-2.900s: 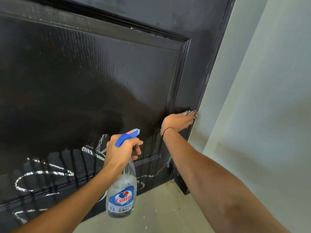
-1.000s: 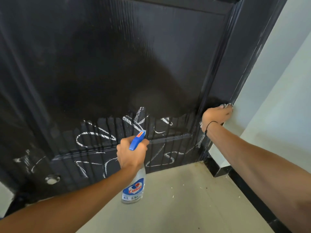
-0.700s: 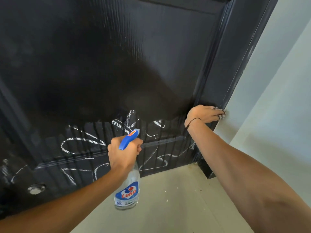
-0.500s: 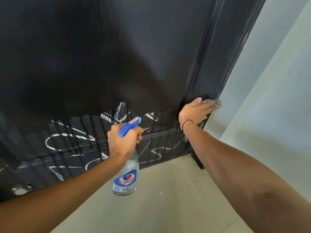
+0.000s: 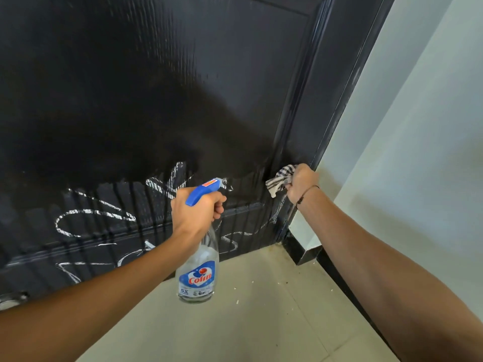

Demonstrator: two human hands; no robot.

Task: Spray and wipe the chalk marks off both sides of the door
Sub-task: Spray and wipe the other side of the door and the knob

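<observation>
A black panelled door (image 5: 183, 87) fills the view. White chalk marks (image 5: 91, 218) run across its lower part, streaked by wet drips. My left hand (image 5: 196, 210) grips the neck of a clear spray bottle (image 5: 197, 273) with a blue trigger head, its nozzle pointing at the door. My right hand (image 5: 300, 182) clutches a striped cloth (image 5: 279, 178) against the door's right stile, close to its edge.
A pale wall (image 5: 418, 152) stands right of the door, with a black skirting (image 5: 303, 249) along its base. The beige tiled floor (image 5: 248, 322) below carries small white flecks. A round metal fitting (image 5: 10, 300) shows at the door's lower left.
My right hand went from flat on the cloth at the door's edge to bunching it in its fingers, drawn slightly left. The bottle hand has held roughly steady while the view shifted.
</observation>
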